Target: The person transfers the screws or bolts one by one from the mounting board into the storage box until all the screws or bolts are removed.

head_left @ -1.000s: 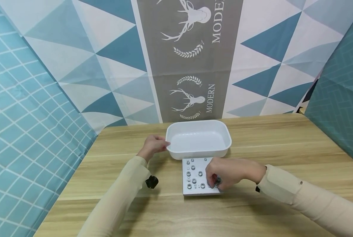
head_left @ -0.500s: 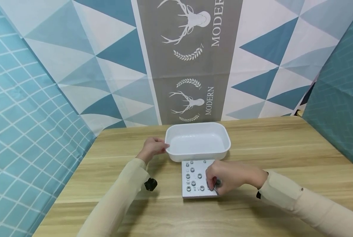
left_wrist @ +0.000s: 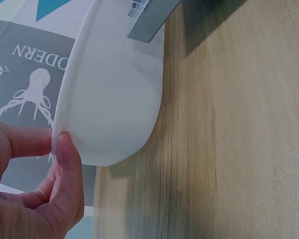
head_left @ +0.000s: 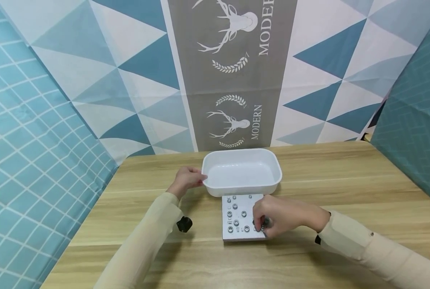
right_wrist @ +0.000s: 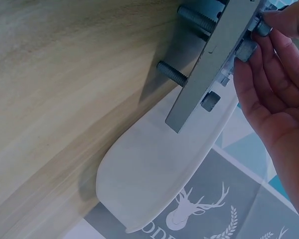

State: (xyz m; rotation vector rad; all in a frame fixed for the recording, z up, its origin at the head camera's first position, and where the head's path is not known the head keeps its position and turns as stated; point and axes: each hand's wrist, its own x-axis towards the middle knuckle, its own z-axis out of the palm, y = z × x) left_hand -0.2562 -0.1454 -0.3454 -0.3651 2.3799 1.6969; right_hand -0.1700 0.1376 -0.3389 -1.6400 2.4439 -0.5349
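My left hand [head_left: 187, 179] pinches the left rim of a white rectangular tray [head_left: 242, 188] between thumb and fingers; the left wrist view shows the thumb [left_wrist: 66, 152] on the tray's outer side. In front of the tray lies a silver metal plate [head_left: 251, 205] carrying several socket-head bolts of different sizes. At its front right corner, my right hand [head_left: 283, 216] has its thumb and fingers on a bolt head [right_wrist: 263, 28], gripping it. Another bolt head [right_wrist: 245, 51] is beside the fingers. Threaded bolt shanks [right_wrist: 173, 73] stick out of the plate's underside. The fingers partly hide that corner.
Everything stands on a wood-grain table [head_left: 207, 265]. A patterned cloth with deer prints [head_left: 233, 124] hangs behind it. Blue tiled cloth [head_left: 38, 140] borders the left side and teal cloth [head_left: 413, 120] the right. A small black object [head_left: 184, 224] sits at the left cuff.
The right hand has shifted very slightly to the right at the same corner of the plate. The left hand keeps its pinch on the tray, and the head view has tilted a little.
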